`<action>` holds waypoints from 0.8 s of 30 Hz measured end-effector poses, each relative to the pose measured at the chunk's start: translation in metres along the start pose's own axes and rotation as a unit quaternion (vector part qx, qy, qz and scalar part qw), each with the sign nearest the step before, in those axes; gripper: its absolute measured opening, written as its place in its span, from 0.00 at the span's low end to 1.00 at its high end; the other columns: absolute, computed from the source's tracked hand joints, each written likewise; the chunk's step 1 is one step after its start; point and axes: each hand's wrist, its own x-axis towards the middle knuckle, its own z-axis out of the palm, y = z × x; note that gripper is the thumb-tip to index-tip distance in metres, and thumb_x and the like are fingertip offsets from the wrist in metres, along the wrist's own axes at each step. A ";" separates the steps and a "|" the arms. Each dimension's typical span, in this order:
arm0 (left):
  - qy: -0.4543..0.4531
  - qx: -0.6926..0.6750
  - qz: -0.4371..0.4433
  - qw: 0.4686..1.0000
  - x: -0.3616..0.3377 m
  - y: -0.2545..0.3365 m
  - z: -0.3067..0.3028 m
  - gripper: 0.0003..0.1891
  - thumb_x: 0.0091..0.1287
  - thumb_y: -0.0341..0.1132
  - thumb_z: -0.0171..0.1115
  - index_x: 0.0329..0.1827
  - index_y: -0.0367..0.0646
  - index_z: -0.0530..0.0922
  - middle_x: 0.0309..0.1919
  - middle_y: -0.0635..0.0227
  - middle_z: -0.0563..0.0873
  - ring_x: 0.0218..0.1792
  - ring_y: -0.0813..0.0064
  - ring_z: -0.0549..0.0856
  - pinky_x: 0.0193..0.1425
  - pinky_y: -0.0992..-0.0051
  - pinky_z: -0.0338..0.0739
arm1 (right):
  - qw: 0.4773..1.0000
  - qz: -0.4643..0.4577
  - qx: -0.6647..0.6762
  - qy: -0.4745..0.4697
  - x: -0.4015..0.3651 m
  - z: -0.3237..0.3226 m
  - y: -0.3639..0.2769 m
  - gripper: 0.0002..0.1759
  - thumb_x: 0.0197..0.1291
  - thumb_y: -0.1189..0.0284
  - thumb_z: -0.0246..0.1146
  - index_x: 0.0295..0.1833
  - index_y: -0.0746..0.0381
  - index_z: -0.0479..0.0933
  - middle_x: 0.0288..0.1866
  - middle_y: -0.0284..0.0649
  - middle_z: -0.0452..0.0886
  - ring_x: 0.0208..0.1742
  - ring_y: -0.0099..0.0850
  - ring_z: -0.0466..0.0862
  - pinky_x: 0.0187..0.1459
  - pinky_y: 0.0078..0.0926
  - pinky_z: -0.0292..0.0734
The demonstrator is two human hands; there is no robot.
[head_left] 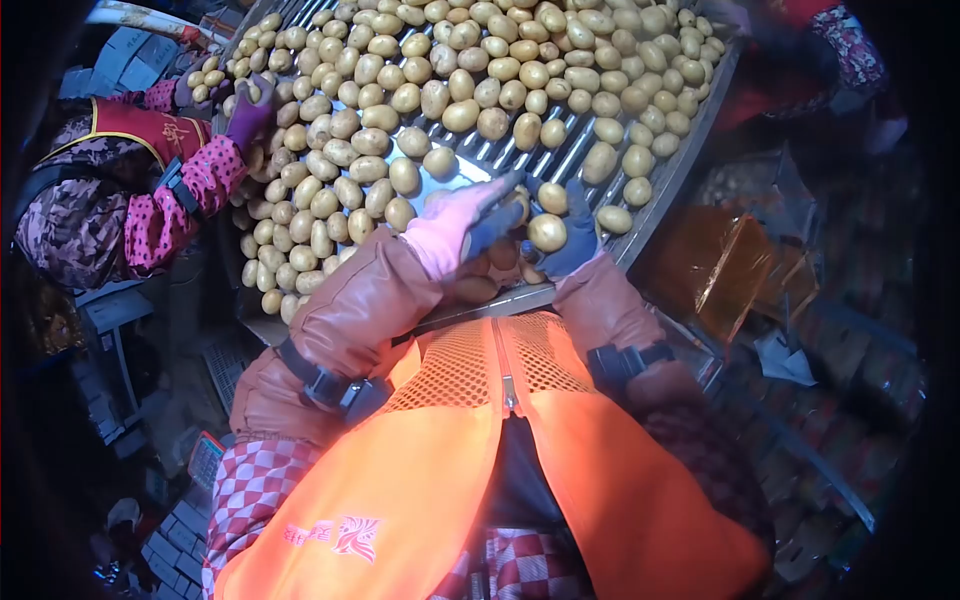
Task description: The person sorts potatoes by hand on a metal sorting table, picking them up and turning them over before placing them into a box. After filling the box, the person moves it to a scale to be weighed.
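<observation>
Co-worker, far left: I see a person in a pink dotted sleeve. Their purple-gloved hand (250,112) rests on the potatoes at the table's left edge.
Potatoes (430,90): a loose yellow heap covering most of the surface. It is dense far and left, and thinner toward the near right.
Roller table (570,160): metal bars show bare between the scattered potatoes near the hands. The near rim runs just in front of the orange vest (450,470).
Left hand (465,225): pink glove with blue tips. The fingers are stretched out straight and close together, pointing far and right, and I see nothing gripped. A few potatoes lie under the palm near the rim.
Single potato (547,232): near the rim, just right of the left fingertips and apart from them. It sits against the inner side of the right glove.
Right hand (580,235): blue glove with fingers (578,205) curled round the single potato from its right and far side. The potato's left face is uncovered. I cannot tell where the thumb sits.
Far right: another person's patterned sleeve (848,45) at the table's far corner, and an amber sheet (740,270) below the table edge.
</observation>
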 end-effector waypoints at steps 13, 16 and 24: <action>0.139 0.341 -0.044 0.929 -0.113 -0.124 0.004 0.23 0.63 0.41 0.70 0.62 0.51 0.83 0.63 0.63 0.83 0.70 0.53 0.76 0.76 0.46 0.65 | 0.908 -0.065 -0.282 0.304 -0.297 -0.060 -0.031 0.25 0.68 0.64 0.66 0.63 0.68 0.75 0.43 0.39 0.80 0.39 0.26 0.79 0.40 0.26 0.79; 0.098 0.218 0.083 0.968 -0.076 -0.071 0.009 0.17 0.61 0.34 0.69 0.55 0.46 0.84 0.55 0.58 0.86 0.55 0.51 0.85 0.58 0.56 0.80 | 0.710 -0.073 -0.412 0.567 -0.252 0.001 -0.028 0.33 0.71 0.76 0.63 0.80 0.62 0.64 0.56 0.45 0.82 0.48 0.30 0.84 0.49 0.29 0.84; -0.093 0.221 0.051 0.970 -0.067 -0.072 0.048 0.26 0.65 0.31 0.65 0.69 0.51 0.77 0.62 0.52 0.81 0.55 0.48 0.85 0.57 0.54 0.81 | 0.392 -0.086 -0.906 0.138 0.032 0.021 0.024 0.27 0.62 0.71 0.67 0.68 0.49 0.80 0.78 0.43 0.70 0.77 0.50 0.69 0.73 0.49 0.72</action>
